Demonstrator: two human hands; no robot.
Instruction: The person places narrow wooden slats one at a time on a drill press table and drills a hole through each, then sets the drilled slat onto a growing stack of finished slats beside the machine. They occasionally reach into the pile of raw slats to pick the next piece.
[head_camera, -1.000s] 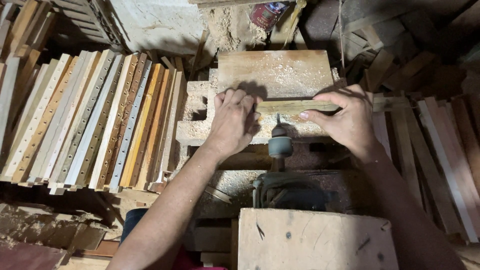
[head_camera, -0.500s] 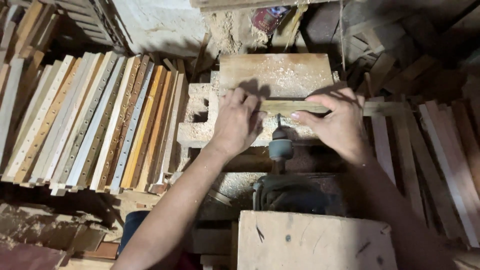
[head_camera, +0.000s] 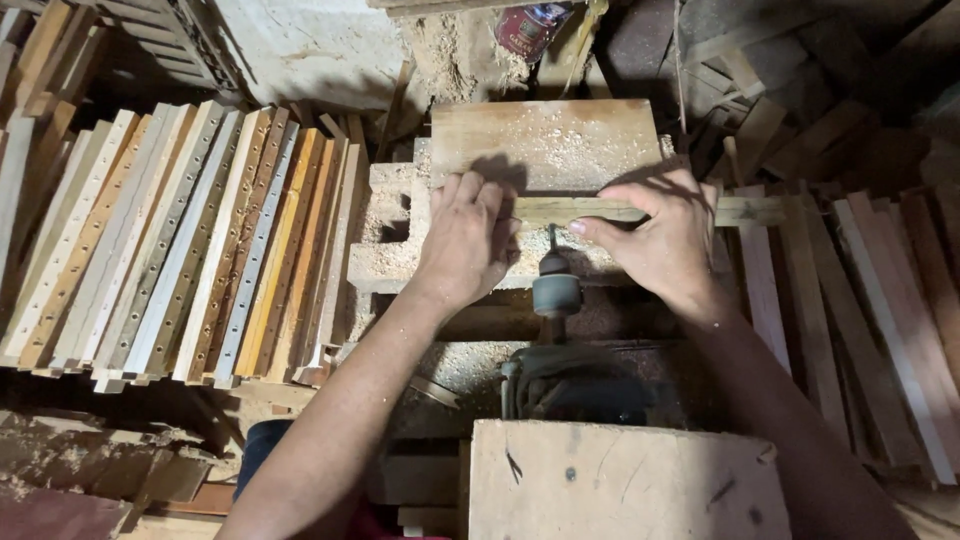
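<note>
Two hands on one long narrow pale wooden slat (head_camera: 640, 211), which lies crosswise on the sawdust-covered wooden worktop (head_camera: 545, 140): left hand (head_camera: 462, 240) pressed palm-down, fingers curled over the slat's left end; right hand (head_camera: 665, 240) pinching the slat right of centre, thumb on the near edge, fingers over the top. Slat's right end sticks out past the right hand toward the loose planks (head_camera: 860, 300); the grey horizontal drill chuck with bit (head_camera: 556, 285) sits between the hands, bit tip at the slat's near edge, contact not clear. Stack of drilled slats with hole rows (head_camera: 180, 240) leans well apart to the left.
</note>
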